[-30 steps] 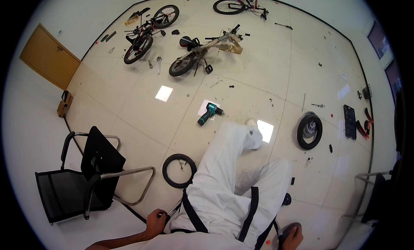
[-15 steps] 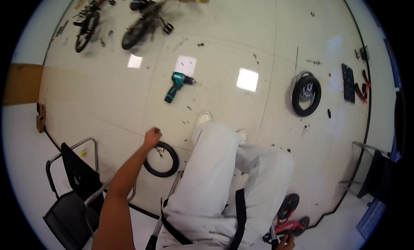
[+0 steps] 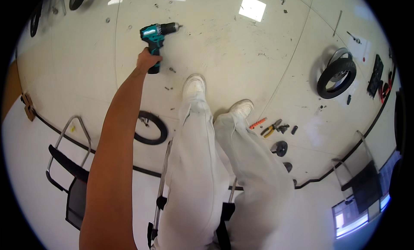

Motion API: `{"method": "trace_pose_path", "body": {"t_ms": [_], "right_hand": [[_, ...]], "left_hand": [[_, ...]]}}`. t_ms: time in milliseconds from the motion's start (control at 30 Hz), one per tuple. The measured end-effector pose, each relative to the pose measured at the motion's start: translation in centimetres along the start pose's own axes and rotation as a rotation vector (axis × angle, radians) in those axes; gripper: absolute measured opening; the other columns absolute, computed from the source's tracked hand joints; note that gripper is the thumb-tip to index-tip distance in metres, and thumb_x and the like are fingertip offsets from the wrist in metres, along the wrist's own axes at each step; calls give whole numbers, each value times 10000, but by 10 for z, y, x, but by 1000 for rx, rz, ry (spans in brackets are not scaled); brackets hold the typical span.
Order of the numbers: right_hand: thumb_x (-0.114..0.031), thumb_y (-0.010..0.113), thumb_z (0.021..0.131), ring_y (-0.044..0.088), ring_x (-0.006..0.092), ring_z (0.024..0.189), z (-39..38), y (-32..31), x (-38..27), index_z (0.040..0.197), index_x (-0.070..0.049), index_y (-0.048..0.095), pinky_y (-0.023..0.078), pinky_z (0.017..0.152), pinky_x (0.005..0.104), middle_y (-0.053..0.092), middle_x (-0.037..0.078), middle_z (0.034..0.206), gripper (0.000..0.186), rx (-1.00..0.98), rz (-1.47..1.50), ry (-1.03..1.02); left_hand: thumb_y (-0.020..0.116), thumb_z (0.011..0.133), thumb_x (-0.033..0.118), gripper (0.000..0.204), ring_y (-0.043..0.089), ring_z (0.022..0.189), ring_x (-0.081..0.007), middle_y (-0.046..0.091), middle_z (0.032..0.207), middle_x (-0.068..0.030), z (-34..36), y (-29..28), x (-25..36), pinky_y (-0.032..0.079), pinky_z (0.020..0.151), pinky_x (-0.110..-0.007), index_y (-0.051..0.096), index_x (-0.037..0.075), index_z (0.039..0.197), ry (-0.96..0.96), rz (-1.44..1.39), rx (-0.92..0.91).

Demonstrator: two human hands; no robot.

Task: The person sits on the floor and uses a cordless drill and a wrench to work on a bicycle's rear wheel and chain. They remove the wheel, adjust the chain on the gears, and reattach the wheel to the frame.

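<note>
My left hand (image 3: 148,60), on an outstretched arm, is closed around the handle of a teal and black cordless drill (image 3: 151,33). The drill's chuck points right, and whether it still touches the floor I cannot tell. Small screws (image 3: 172,70) lie just right of the drill's base. A black tyre (image 3: 163,130) rests on the floor beside my left forearm, with a small metal part (image 3: 144,121) inside its ring. My right hand is out of the picture.
Beyond my right shoe lie an orange-handled tool (image 3: 258,123) and yellow-handled pliers (image 3: 271,128). Farther right are another tyre (image 3: 323,84) with a metal rim and a black tool tray (image 3: 375,75). Chairs stand left (image 3: 77,202) and right (image 3: 364,185). Small wheels (image 3: 281,148) sit by my right leg.
My left hand has reached forward from above the near tyre and taken hold of the drill's handle. My right hand has left the picture. The view has shifted closer to the drill.
</note>
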State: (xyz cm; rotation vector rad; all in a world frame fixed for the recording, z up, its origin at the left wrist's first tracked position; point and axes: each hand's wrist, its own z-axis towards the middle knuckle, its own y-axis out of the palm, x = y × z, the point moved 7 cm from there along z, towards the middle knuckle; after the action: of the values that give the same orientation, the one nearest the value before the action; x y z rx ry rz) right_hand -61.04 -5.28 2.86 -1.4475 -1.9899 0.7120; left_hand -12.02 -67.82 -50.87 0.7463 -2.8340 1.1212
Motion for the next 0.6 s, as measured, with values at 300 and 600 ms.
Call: {"method": "trace_pose_path", "body": {"t_ms": [300,600], "right_hand": [[-243,513,987,614,222,822,4,-86,-55,1071,44,596,493,787,346,638,134,875,310,60,99,-99],[-216,583,978,609,142,954,-75,-102,-329,1218,19,561,496,869,295,634,69,1080,337,-510,542,-550]], "left_hand": [[782,691,206,311,639,719,-198,672,838,-88,-222,-40,-25,521,639,-346,676,18,914,-333,-719,-443],[708,802,141,312,655,720,-203,634,831,-82,-628,-237,45,553,666,-335,566,32,1058,-358,-1448,-197]]}}
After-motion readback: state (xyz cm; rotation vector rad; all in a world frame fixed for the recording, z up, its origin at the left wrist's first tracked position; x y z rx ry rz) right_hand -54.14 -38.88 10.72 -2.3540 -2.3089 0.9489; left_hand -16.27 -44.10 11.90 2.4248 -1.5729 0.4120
